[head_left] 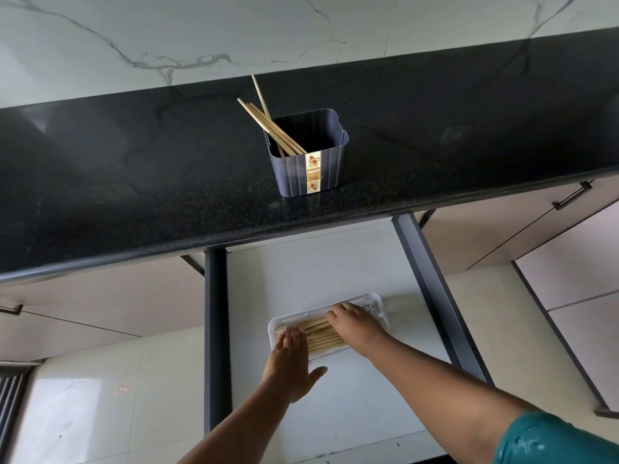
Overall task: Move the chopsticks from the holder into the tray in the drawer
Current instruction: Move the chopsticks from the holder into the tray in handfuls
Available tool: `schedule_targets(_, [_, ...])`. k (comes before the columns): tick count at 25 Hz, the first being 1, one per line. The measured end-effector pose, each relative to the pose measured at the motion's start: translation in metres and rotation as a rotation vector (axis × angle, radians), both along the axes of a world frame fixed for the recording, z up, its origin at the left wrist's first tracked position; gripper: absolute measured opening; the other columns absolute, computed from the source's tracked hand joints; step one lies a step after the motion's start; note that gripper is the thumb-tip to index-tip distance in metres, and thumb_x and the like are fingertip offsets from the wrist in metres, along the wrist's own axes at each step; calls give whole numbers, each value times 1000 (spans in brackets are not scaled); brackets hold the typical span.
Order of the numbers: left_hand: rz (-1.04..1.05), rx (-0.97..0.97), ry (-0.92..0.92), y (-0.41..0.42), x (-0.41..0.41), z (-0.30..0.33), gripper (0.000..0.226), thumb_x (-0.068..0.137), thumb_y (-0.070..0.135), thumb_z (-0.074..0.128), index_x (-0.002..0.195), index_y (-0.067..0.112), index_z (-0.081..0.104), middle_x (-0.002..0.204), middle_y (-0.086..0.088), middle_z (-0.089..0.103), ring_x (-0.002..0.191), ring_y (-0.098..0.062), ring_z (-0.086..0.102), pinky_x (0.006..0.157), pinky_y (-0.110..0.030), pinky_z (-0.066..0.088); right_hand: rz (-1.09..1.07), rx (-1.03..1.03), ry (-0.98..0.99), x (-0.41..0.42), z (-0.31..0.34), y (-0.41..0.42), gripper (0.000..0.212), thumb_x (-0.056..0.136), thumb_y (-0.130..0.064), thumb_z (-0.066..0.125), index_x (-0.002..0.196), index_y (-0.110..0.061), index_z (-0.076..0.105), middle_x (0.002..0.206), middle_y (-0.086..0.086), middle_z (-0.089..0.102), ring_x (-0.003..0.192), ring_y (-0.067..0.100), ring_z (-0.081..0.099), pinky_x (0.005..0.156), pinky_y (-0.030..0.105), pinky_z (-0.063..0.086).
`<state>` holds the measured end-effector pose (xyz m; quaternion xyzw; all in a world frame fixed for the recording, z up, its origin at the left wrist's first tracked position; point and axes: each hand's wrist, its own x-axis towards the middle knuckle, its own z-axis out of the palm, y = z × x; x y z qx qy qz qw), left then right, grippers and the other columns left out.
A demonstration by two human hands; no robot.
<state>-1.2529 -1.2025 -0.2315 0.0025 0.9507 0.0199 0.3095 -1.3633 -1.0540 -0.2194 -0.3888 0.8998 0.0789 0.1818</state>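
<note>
A dark blue-grey holder (310,169) stands on the black counter with several wooden chopsticks (268,123) leaning out to the upper left. Below, in the open drawer (335,269), a white tray (375,301) holds several chopsticks (321,336) lying side by side. My left hand (291,360) lies flat, fingers together, over the tray's left end and the chopstick tips. My right hand (356,324) rests palm down over the right part of the chopsticks in the tray. Whether either hand grips a chopstick is hidden.
The black speckled counter (134,182) overhangs the drawer's back. Dark metal drawer sides (216,329) run left and right. Closed cabinet fronts with bar handles (571,195) flank the drawer. A marble-look wall (201,35) stands behind the counter.
</note>
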Motion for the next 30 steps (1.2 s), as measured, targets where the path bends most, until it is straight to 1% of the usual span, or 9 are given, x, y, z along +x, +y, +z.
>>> schedule_targets(6, [38,-57,16,7,-3,7,89,97,55,33,148,-8,-2,157,-29,3,147,-39,6,122,-42,5,-252,72,-68,-1,4,21,36,90,7,44,121,-4,58,126,12,56,120,30,54,91,39,50])
schedule_targets(12, [46,-46,61,4,-7,2,79,97,50,38,153,4,5,161,-17,3,148,-33,5,121,-42,0,-504,35,-119,4,-7,19,24,93,-5,47,111,-16,60,114,10,58,112,28,58,82,33,49])
schedule_targets(14, [67,-56,61,5,-7,1,83,96,53,37,152,2,4,161,-18,4,148,-33,5,121,-42,0,-534,-67,-127,8,-13,23,26,98,-21,44,118,-12,57,123,8,56,122,26,52,90,33,49])
schedule_targets(17, [38,-118,17,8,-8,0,85,96,51,39,151,1,-1,161,-17,-3,149,-31,0,119,-41,-4,-547,-140,-121,13,-18,26,37,99,-31,39,120,-9,58,128,10,54,121,28,52,94,33,48])
schedule_targets(20, [18,-151,13,11,-11,2,82,97,45,40,151,-1,-1,160,-18,-3,149,-32,0,120,-42,-3,-570,-111,-136,16,-16,23,36,97,-27,39,118,-6,59,130,11,52,122,29,51,94,34,46])
schedule_targets(22, [17,-122,34,15,-12,4,81,97,41,41,150,-3,-1,160,-21,-1,149,-33,3,120,-42,-2,-563,-134,-136,15,-12,22,37,96,-26,39,123,-7,55,134,12,49,128,29,45,102,34,42])
schedule_targets(25, [59,-61,25,16,-12,2,82,96,43,41,151,-3,-1,160,-20,2,149,-30,3,121,-40,0,-495,-154,-188,15,-13,24,50,100,-29,34,144,-7,39,155,11,33,143,28,30,119,33,22])
schedule_targets(27, [61,-56,-7,14,-10,2,81,97,44,39,151,-2,-1,160,-19,-1,149,-29,0,121,-40,-1,-487,-142,-222,17,-11,25,54,102,-30,31,151,-7,29,161,9,21,148,25,20,123,34,15])
schedule_targets(30, [76,-3,36,15,-6,-1,80,97,42,40,151,-2,0,161,-18,0,149,-29,0,121,-38,-1,-436,-197,-166,18,-10,28,50,101,-29,31,146,-9,39,156,8,33,144,23,30,121,32,20])
